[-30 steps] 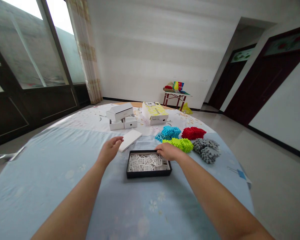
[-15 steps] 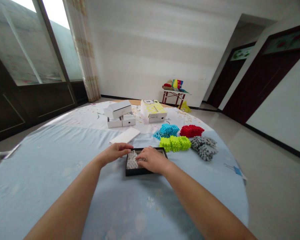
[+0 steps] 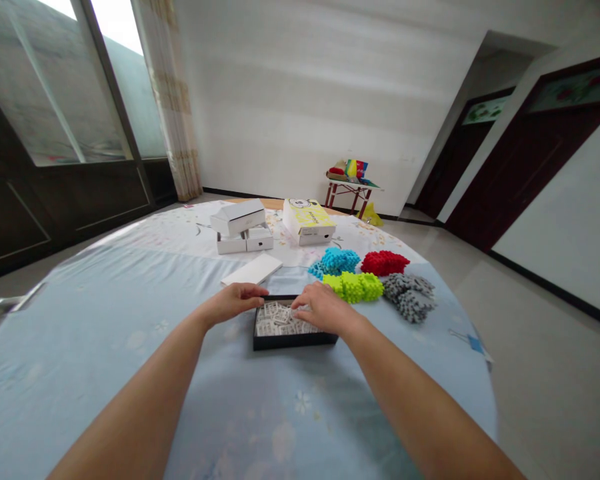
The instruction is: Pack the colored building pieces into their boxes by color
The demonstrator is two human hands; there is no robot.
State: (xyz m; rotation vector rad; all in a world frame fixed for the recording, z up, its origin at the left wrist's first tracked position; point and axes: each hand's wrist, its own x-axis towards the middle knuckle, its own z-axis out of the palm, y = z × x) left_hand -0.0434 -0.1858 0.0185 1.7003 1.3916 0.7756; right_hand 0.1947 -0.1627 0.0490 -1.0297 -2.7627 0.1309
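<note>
A shallow black box [image 3: 295,342] holds many small white openwork plastic pieces [image 3: 278,320], spread over its bottom. My left hand [image 3: 237,300] is at the box's far left corner, its thumb and fingers closed on the rim. Over the right half of the box, my right hand [image 3: 320,307] reaches down with bent, slightly parted fingers that touch the pieces. I see nothing gripped in it, though its palm side is hidden. Beyond the left hand lies a flat white lid or panel [image 3: 253,269].
Right of the box lie piles of knobbly pieces: blue [image 3: 337,260], lime green [image 3: 357,288], red [image 3: 384,263] and grey [image 3: 410,297]. White boxes [image 3: 240,227] and a yellow-white box [image 3: 309,221] stand farther back. A blue clip [image 3: 474,343] sits at the table's right edge.
My right hand has shifted right and slightly away, uncovering more of the white pieces, which now lie more spread across the box. My left hand stays at the corner.
</note>
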